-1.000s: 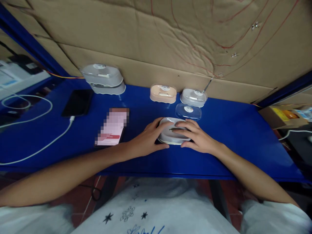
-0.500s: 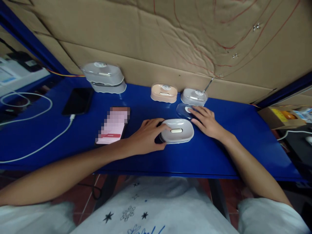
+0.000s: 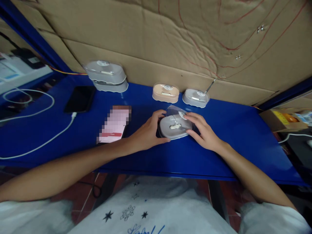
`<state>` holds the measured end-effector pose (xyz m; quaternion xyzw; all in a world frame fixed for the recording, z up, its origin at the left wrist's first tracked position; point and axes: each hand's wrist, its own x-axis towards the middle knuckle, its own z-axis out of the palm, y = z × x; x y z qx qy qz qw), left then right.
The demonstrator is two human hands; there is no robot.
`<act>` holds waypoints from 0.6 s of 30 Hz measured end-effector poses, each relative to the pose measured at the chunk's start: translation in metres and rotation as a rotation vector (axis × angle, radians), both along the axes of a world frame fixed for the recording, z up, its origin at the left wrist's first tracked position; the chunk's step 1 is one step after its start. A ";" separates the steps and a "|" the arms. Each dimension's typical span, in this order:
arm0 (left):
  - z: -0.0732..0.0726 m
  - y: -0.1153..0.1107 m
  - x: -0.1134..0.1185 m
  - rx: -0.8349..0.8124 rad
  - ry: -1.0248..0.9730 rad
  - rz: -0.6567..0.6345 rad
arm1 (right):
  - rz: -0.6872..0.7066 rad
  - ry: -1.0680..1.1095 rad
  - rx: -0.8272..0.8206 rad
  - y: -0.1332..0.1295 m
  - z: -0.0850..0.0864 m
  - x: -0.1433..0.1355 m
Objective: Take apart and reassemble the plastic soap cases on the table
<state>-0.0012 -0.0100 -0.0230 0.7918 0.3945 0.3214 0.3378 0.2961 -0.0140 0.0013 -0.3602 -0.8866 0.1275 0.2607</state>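
A grey oval dish rests on the blue table in front of me, with a pale bar-shaped piece at its middle. My left hand grips the dish's left side, thumb at the front and fingers behind. Over the dish is a clear lid with a round white sticker, tilted up at the back. My right hand holds the lid's right side, its fingertips by the sticker.
Behind stand a peach lidded dish, a grey lidded dish and stacked grey dishes. A lit phone, a dark phone and a white cable lie left. A cardboard box is at right.
My right hand has lifted the clear lid from the table behind the dish and brought it left over the dish. My left hand's index finger has left the dish's inside.
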 end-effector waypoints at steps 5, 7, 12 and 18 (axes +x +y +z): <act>0.006 0.001 -0.001 0.025 0.013 -0.005 | 0.092 -0.108 0.045 0.003 -0.004 0.000; 0.011 0.001 -0.002 0.055 0.071 -0.049 | 0.088 -0.138 0.065 0.002 -0.005 -0.003; 0.018 0.002 -0.003 0.077 0.137 -0.064 | 0.089 -0.211 0.133 -0.001 -0.001 -0.009; 0.017 0.001 -0.004 0.042 0.193 -0.056 | 0.143 -0.178 0.100 0.000 0.003 -0.005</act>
